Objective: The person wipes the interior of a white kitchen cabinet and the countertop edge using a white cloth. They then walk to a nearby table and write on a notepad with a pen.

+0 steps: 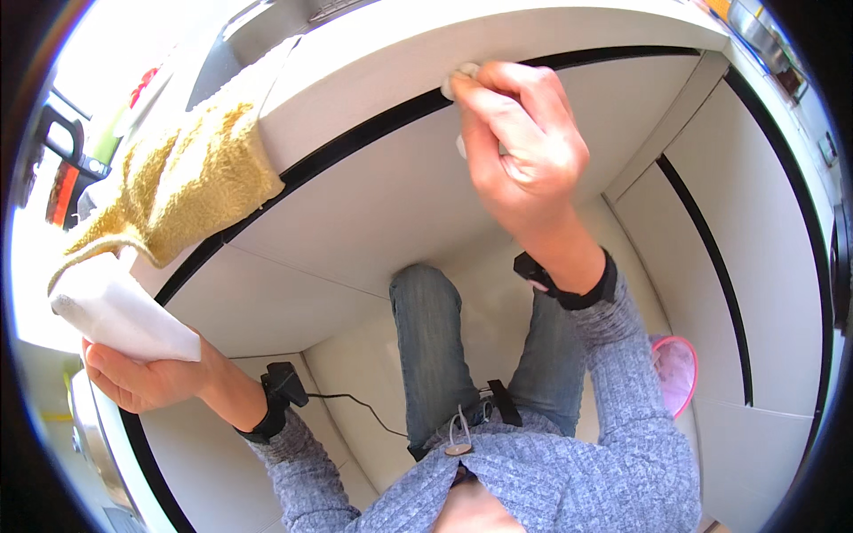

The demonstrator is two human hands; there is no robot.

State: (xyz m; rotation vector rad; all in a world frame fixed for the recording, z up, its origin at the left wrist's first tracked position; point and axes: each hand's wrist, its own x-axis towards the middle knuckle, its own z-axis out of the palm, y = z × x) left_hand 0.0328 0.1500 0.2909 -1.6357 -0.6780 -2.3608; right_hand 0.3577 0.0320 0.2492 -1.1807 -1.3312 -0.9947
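My right hand (526, 133) grips a crumpled white wad (460, 76), possibly tissue or a sponge, against the black strip (373, 131) under the counter's front edge. Part of the white material also shows below the fingers. In my left hand (146, 380) is a white block-like thing (123, 310) with a soft-looking surface; I cannot tell what it is. Just above it a yellow-green terry cloth (200, 180) drapes over the counter edge.
White cabinet fronts (346, 220) curve around my legs. A metal sink (260, 40) is set in the counter at the upper left. Black-handled items stand at the far left, a metal bowl (760, 33) at the upper right. A pink-rimmed bin (676, 376) is by my right arm.
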